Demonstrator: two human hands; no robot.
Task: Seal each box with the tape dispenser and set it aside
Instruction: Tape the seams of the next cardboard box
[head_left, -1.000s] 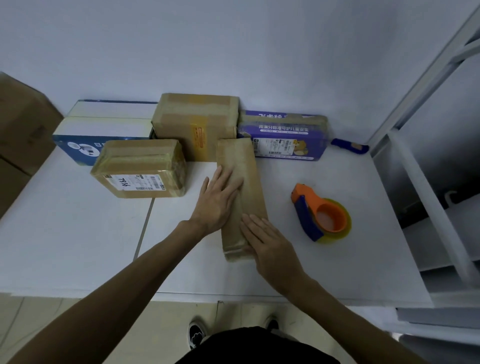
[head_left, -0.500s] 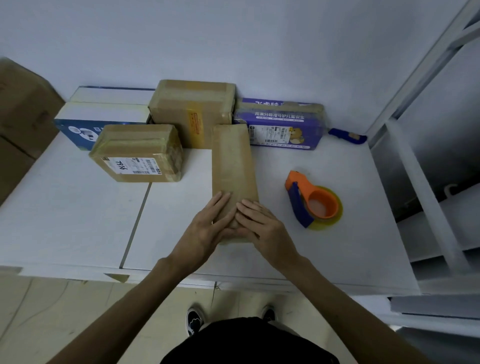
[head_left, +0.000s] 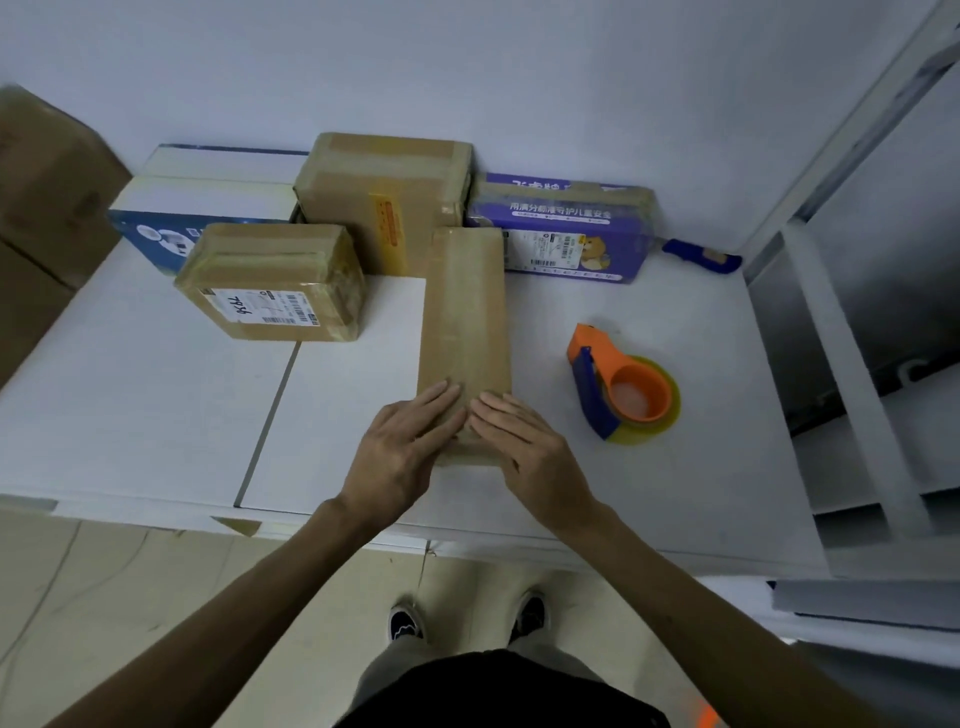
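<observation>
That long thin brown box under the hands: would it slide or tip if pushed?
Probably slides rather than tips: the long brown box lies flat and low on the white table. Its taped wrapping looks glossy, perhaps slippery. Likely stiff: the left hand and right hand press it without visible denting.

Brown box (head_left: 464, 312), orange-blue tape dispenser (head_left: 618, 387), seemingly yellowish tape.

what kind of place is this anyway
Probably a small parcel packing or shipping station: a labelled box among other taped cartons on a white table, a tape dispenser lying ready, and metal shelving alongside.
</observation>
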